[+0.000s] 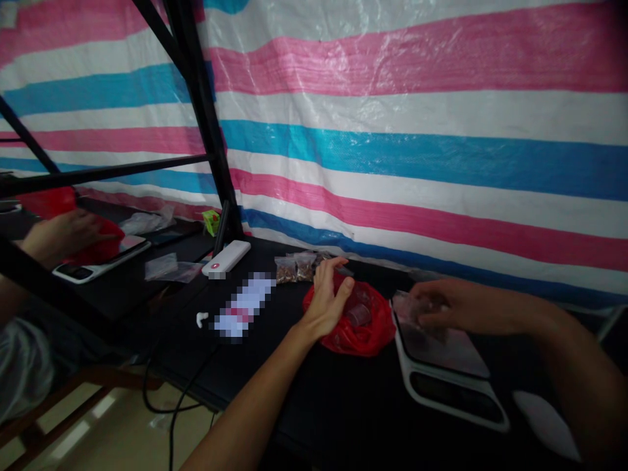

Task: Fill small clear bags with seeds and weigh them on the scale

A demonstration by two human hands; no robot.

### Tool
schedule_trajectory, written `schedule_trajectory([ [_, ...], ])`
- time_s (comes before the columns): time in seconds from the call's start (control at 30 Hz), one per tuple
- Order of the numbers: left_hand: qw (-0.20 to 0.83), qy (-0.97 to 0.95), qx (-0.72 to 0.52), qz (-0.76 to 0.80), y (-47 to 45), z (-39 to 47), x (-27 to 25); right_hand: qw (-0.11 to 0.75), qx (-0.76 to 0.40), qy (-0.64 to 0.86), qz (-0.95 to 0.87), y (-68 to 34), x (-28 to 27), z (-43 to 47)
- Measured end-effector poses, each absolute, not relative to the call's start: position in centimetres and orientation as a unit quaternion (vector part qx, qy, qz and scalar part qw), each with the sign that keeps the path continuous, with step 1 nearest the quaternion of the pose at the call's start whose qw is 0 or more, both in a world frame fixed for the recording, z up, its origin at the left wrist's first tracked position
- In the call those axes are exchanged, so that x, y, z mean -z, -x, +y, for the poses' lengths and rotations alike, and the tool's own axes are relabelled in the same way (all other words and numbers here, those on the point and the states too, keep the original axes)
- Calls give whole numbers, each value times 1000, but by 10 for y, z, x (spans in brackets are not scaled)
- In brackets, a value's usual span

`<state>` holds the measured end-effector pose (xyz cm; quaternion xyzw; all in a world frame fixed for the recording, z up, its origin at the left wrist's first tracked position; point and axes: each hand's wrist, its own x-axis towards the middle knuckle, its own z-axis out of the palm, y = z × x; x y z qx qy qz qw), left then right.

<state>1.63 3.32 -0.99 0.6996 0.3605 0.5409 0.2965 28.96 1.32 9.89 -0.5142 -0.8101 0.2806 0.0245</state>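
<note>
My left hand (328,301) rests at the left edge of a red plastic bag (377,337), its fingers stretched out and the thumb apart, holding nothing. Inside the bag's opening lies a small clear plastic cup (359,315). My right hand (456,306) has its fingers closed on a small clear plastic bag (408,307) over a kitchen scale (449,386). The scale has a white frame and a dark display; the hand hides part of its plate. Several small clear packets of brown bits (294,268) lie behind my left hand.
On the black table (196,366) lie a blurred-out phone (245,307), a white earbud (201,319) and a white power bank (226,259). A black metal frame (201,111) divides off the left. There, another person's hand (66,234) holds a red bag (101,242) over a second scale (81,273).
</note>
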Motion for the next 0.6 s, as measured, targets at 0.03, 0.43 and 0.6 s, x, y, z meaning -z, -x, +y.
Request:
schedule_trajectory([
  [0.03,284,-707,-534,367,-16,33,10,1,-255,528,-810,-301,-97,14],
  [0.43,192,-705,-524,438,-12,41,12,7,-264,605,-751,-328,-119,2],
  [0.6,248,-695,-489,466,-11,44,13,12,-266,607,-749,-330,-120,-1],
])
